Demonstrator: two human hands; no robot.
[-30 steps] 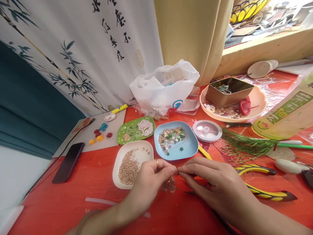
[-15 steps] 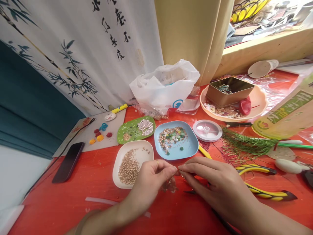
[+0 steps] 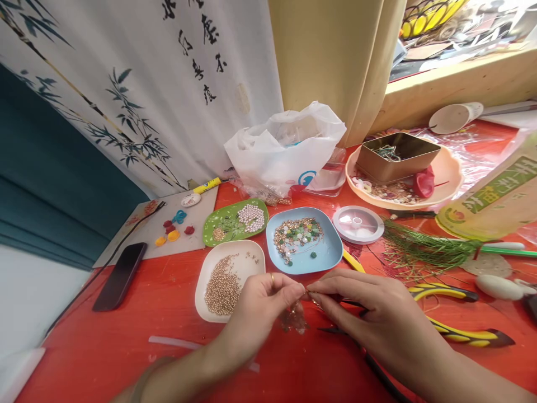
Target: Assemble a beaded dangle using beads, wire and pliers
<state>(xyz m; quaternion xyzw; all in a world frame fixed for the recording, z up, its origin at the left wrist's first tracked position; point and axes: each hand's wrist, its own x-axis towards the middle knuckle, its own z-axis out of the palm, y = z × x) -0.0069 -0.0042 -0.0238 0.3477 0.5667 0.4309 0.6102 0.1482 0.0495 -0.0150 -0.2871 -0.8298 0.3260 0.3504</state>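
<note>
My left hand (image 3: 262,305) is closed in a pinch, thumb against the bent index finger, with a thin gold ring on one finger. Below its fingertips hangs a small cluster of translucent and gold beads (image 3: 295,319), blurred. My right hand (image 3: 373,310) pinches at the same spot, and a bit of gold shows at its fingertips. Both sets of fingertips nearly meet; the exact piece between them is too small to make out. Close by are a cream tray of gold beads (image 3: 247,258) and a blue tray of mixed beads (image 3: 310,262). Yellow-and-black pliers (image 3: 465,333) lie partly behind my right hand.
A green tray (image 3: 210,224) holds pearly beads. Behind stand a white plastic bag (image 3: 289,151) and a peach bowl (image 3: 455,179) with a metal tin (image 3: 403,162). Green wire stems (image 3: 432,246) lie right, beside a round spool (image 3: 358,225). A phone (image 3: 120,277) rests left.
The whole view has shifted slightly, so things appear a little farther right. Both hands stay pinched together; the bead cluster has swung slightly and the right fingers have shifted a little.
</note>
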